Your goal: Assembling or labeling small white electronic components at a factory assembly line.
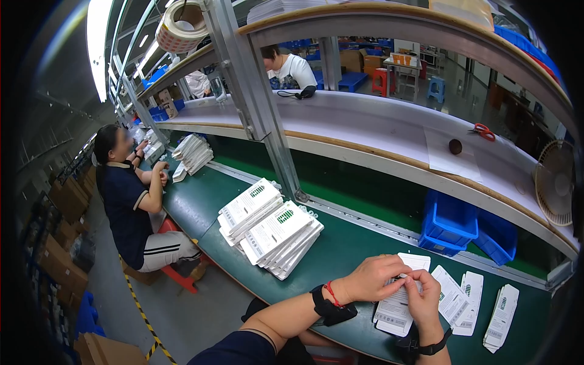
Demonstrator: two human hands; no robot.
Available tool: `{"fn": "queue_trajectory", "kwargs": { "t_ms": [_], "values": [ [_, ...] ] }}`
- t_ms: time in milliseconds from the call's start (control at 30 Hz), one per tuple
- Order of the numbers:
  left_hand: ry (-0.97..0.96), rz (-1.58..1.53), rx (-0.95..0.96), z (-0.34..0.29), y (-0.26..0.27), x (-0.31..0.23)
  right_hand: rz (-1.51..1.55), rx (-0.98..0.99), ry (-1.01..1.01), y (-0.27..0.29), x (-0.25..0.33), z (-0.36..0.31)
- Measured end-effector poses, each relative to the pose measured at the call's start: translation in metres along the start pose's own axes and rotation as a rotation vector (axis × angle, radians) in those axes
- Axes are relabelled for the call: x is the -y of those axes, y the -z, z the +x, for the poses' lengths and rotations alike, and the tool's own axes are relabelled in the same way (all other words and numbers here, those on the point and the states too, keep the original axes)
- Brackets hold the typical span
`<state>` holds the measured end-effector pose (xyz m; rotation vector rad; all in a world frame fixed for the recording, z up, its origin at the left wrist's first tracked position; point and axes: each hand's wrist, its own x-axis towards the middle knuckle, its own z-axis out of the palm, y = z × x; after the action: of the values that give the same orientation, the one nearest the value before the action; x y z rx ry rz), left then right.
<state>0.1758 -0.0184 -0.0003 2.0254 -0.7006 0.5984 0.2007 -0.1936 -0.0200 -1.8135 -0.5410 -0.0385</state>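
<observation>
Lying at five o'clock, the white packet (393, 310) is looking light and creasable — best held by its edges; left hand (378, 277) and right hand (424, 296) are bunching fingertips over it — exact grip unclear.

Bench (340, 243)'s got two carton stacks (280, 234) side by side, left of both hands (424, 298), which are over another carton (392, 315). More cartons (469, 298) lie just right of those. Bins (450, 220) sit behind, under a shelf (365, 125) with scissors (485, 132) on it and a fan (555, 182) at its right end.
</observation>
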Motion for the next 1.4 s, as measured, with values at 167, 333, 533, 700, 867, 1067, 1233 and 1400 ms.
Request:
{"fn": "queue_trajectory", "kwargs": {
  "t_ms": [167,333,533,700,867,1067,1233,1400],
  "values": [
    [0.030,0.106,0.011,-0.003,0.000,0.007,-0.045,0.003,0.023,0.000,0.000,0.001],
    [0.067,0.118,0.003,-0.002,-0.001,0.005,-0.101,-0.031,0.059,0.000,0.004,0.000],
    [0.058,0.099,0.032,-0.003,0.003,0.002,-0.110,-0.031,0.055,-0.001,0.010,-0.002],
    [0.048,0.102,0.029,-0.003,0.002,0.006,-0.119,-0.032,0.084,-0.002,0.009,0.000],
    [0.035,0.121,0.015,-0.002,-0.001,0.011,-0.144,-0.026,0.108,-0.001,0.008,0.002],
    [0.043,0.131,0.016,-0.002,0.001,0.010,-0.181,-0.038,0.101,-0.002,0.010,0.001],
    [0.050,0.132,0.031,-0.003,0.002,0.011,-0.197,-0.045,0.118,-0.002,0.009,0.001],
    [0.051,0.109,0.064,-0.005,0.001,0.009,-0.228,-0.032,0.116,-0.001,0.009,-0.002]
  ]
}}
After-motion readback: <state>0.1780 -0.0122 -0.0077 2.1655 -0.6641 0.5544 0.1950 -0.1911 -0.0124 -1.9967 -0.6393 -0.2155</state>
